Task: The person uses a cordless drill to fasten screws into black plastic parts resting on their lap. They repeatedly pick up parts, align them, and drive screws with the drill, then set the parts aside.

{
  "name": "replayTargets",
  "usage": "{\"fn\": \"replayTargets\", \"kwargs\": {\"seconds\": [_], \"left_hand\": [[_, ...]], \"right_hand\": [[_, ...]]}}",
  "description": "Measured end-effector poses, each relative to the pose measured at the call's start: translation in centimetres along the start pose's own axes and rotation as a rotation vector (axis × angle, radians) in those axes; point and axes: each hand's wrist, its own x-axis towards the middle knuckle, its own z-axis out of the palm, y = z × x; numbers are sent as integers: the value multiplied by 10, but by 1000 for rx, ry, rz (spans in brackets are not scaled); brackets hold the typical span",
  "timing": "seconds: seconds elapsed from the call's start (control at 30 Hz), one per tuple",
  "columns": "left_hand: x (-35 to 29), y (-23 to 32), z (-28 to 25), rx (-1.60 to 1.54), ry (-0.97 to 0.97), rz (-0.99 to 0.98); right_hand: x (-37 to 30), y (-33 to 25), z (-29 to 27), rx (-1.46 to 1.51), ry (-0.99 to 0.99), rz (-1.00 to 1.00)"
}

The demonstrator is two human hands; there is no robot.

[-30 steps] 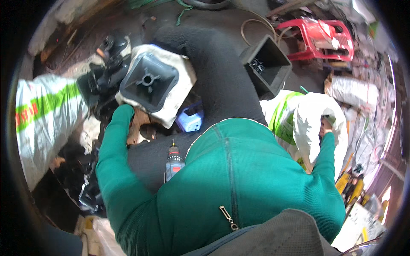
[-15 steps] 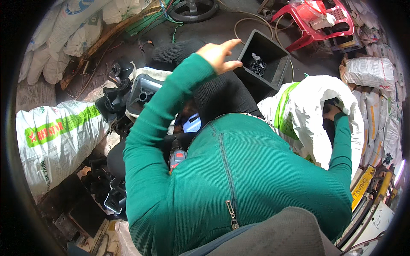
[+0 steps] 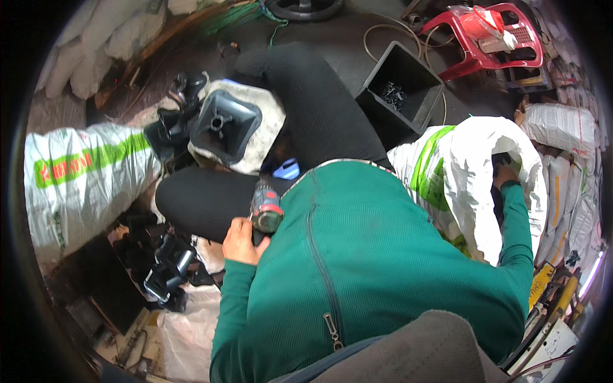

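My left hand (image 3: 240,242) is closed around the grip of a grey and red cordless drill (image 3: 265,207), which lies against my thigh beside my green jacket. My right hand (image 3: 505,175) reaches into the mouth of a white and green woven sack (image 3: 463,175) and is partly in shadow. A dark thing lies at its fingers; I cannot tell whether they grip it. Ahead of my left knee, a dark square plastic part (image 3: 227,126) with a hollow middle and a round hub sits on a pale padded surface (image 3: 271,121).
A black bin (image 3: 408,92) holding small dark pieces stands ahead to the right, near a red plastic stool (image 3: 447,41). More black parts (image 3: 172,265) are piled at my left. A filled white sack (image 3: 89,185) lies beyond them. Stacked sacks (image 3: 559,127) line the right side.
My left hand has swung back from above the bin side down to the drill and closed on it. The square part is now uncovered. My right hand stays in the sack.
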Motion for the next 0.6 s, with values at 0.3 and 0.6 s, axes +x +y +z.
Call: {"fn": "replayTargets", "kwargs": {"seconds": [0.3,0.6], "left_hand": [[-4,-7,-3,-50,-133,-102],[41,-23,-36,-101,-592,-4]], "right_hand": [[-9,-8,4,-322,-419,163],[-88,-43,-166,204,14,94]]}}
